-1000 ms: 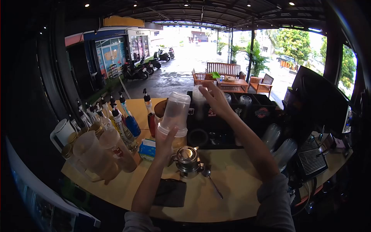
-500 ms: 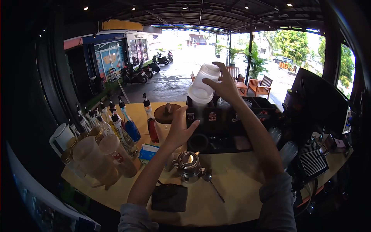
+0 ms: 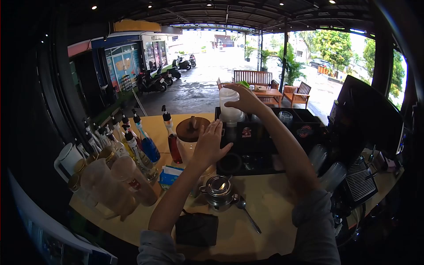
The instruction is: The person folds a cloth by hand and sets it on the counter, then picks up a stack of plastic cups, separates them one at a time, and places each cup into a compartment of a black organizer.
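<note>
My right hand [image 3: 245, 100] is curled around a translucent plastic cup [image 3: 229, 98], its wider rim facing down, at the left end of a black organizer [image 3: 261, 134]. The cup looks nearly upright, and I cannot tell whether it is one or a stack. My left hand [image 3: 213, 143] is raised with fingers apart, holding nothing, just in front of the organizer's left end. Beside and partly behind it stands a glass jar with a wooden lid [image 3: 193, 128]. Below, a small metal pot [image 3: 219, 187] sits on the counter, a spoon [image 3: 250, 216] to its right.
A dark folded cloth [image 3: 196, 229] lies near the counter's front edge. Left are a blue packet [image 3: 171, 176], a red syrup bottle [image 3: 173, 143], several pump bottles and plastic jugs [image 3: 104, 190]. Clear cups [image 3: 332, 176], a drip tray [image 3: 358, 181] and a dark monitor [image 3: 369, 117] stand right.
My right hand has lowered the cup toward the organizer and turned it from tilted to nearly upright. My left hand stays open, with its fingers now pointing more upward. The view has shifted slightly.
</note>
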The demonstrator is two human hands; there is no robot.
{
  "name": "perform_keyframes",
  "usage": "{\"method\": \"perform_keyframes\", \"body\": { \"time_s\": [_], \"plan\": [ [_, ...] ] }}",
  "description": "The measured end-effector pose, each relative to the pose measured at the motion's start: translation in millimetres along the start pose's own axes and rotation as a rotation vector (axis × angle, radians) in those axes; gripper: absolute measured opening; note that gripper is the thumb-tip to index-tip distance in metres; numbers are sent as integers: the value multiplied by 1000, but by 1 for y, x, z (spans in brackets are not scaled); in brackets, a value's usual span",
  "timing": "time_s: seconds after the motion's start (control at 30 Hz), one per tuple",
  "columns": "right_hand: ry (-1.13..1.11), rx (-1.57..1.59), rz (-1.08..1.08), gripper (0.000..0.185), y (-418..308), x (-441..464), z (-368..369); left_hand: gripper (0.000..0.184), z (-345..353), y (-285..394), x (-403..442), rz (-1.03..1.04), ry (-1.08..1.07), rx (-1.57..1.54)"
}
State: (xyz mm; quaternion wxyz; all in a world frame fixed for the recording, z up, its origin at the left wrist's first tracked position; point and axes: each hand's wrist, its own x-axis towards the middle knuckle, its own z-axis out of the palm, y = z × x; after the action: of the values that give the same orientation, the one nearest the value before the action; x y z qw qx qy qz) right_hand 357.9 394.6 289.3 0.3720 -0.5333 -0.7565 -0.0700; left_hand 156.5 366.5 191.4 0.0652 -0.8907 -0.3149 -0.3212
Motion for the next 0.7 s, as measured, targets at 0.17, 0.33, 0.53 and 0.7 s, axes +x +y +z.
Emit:
{"method": "perform_keyframes", "body": {
  "time_s": [0.17, 0.33, 0.53, 0.7],
  "plan": [
    [-131, 71, 142, 68, 0, -14, 5, 74, -1, -2, 4, 36, 78, 0],
    [36, 6, 58, 68, 8, -29, 26, 73, -4, 2, 8, 27, 110, -15],
    [40, -44, 151, 73, -4, -36, 30, 75, 0, 3, 8, 19, 113, -41],
    [171, -45, 60, 78, -6, -50, 45, 70, -11, 0, 11, -26, -14, -91]
  ]
}}
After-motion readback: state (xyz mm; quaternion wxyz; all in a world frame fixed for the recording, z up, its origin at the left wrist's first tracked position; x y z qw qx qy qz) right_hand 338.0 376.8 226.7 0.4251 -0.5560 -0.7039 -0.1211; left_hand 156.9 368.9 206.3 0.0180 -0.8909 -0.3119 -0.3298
